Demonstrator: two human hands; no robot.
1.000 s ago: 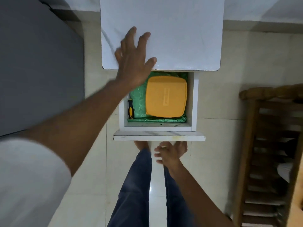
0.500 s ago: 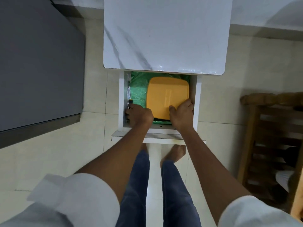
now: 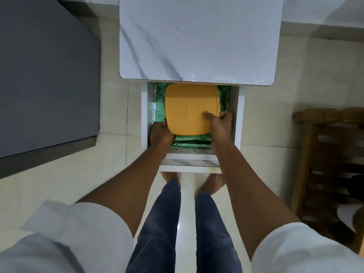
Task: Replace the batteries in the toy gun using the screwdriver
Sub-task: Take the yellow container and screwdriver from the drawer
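An open white drawer (image 3: 144,115) lined with green sheet holds an orange lidded box (image 3: 189,107). My right hand (image 3: 218,125) grips the box's near right corner, thumb lying on the lid. My left hand (image 3: 159,134) is curled round the screwdriver (image 3: 173,137) at the drawer's left side. Only the handle's black and yellow end and a thin stretch of shaft show. The toy gun and batteries are not visible.
A white marble-patterned table top (image 3: 197,36) overhangs the drawer's far part. A grey cabinet (image 3: 45,75) stands at the left, a wooden rack (image 3: 331,154) at the right. My bare feet and legs are on the tiled floor (image 3: 114,158) below the drawer front.
One second ago my left hand was over the table top and my right hung below the drawer. Both went into the drawer; the right thumb now lies on the lid, and the box sits slightly further left.
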